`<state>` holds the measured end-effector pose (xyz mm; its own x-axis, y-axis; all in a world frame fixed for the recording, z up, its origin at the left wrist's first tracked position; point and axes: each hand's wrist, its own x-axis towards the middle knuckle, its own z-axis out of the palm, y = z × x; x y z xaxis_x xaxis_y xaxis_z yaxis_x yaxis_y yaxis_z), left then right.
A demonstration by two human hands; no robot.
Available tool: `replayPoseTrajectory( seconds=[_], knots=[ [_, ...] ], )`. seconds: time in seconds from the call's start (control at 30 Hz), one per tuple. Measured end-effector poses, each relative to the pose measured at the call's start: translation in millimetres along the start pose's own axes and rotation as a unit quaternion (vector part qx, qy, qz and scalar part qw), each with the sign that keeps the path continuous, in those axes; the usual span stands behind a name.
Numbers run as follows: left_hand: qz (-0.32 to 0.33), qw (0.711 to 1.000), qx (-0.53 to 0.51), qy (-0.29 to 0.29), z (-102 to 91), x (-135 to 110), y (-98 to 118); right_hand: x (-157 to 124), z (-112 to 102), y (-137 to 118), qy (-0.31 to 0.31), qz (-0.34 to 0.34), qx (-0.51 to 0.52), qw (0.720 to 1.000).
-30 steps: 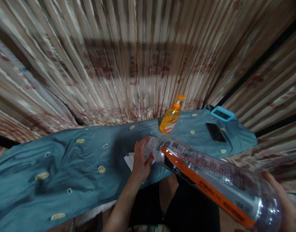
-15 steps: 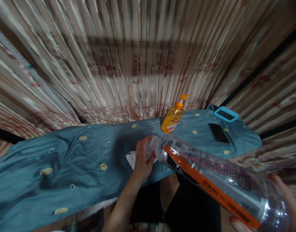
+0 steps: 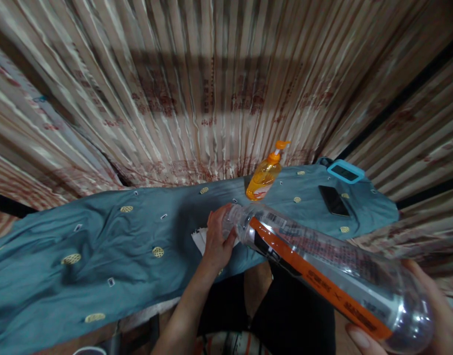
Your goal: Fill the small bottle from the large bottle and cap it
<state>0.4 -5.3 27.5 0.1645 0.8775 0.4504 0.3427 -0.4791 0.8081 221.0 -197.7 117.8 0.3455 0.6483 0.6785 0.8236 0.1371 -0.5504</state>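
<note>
A large clear plastic bottle (image 3: 322,266) with an orange and grey label lies tilted across the right half of the view. My right hand (image 3: 429,296) is wrapped round its broad base, partly cut off by the frame edge. At the neck end, my left hand (image 3: 218,239) is closed round a small clear container (image 3: 228,223) held against the bottle's mouth. Its exact shape is hard to make out. Below my left hand, a folded white paper or cloth (image 3: 199,240) rests on the bedspread. An orange pump bottle (image 3: 263,178) stands upright just beyond the big bottle's neck.
A teal cover (image 3: 111,231) with a pineapple print spreads over the long surface. On its right lie a black phone (image 3: 333,200) and a blue-framed device (image 3: 345,171). Pleated curtains (image 3: 196,98) hang behind. A round rim (image 3: 89,350) shows at the bottom left.
The large bottle's base end has shifted slightly left with my right hand. My left hand keeps its hold at the neck. The view has shifted slightly.
</note>
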Motion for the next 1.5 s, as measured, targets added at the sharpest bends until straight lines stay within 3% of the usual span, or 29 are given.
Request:
replayPoseTrajectory(
  seconds=[0.17,0.33,0.7,1.5],
  knots=[
    [-0.005,1.000,0.005,0.000,0.3,0.2,-0.8,-1.6,-4.2,12.8,-0.011,-0.036,-0.019,0.999],
    [0.010,1.000,0.006,0.007,0.6,-0.2,-0.6,-1.8,-0.4,8.6,0.003,-0.007,0.008,1.000],
    [-0.013,1.000,-0.005,-0.002,0.0,-0.5,-0.1,-0.7,0.3,14.5,0.002,-0.020,0.040,0.999],
    [0.010,1.000,0.010,0.010,2.3,-2.2,-3.2,3.2,-1.2,9.7,0.013,-0.026,0.011,1.000]
  ],
)
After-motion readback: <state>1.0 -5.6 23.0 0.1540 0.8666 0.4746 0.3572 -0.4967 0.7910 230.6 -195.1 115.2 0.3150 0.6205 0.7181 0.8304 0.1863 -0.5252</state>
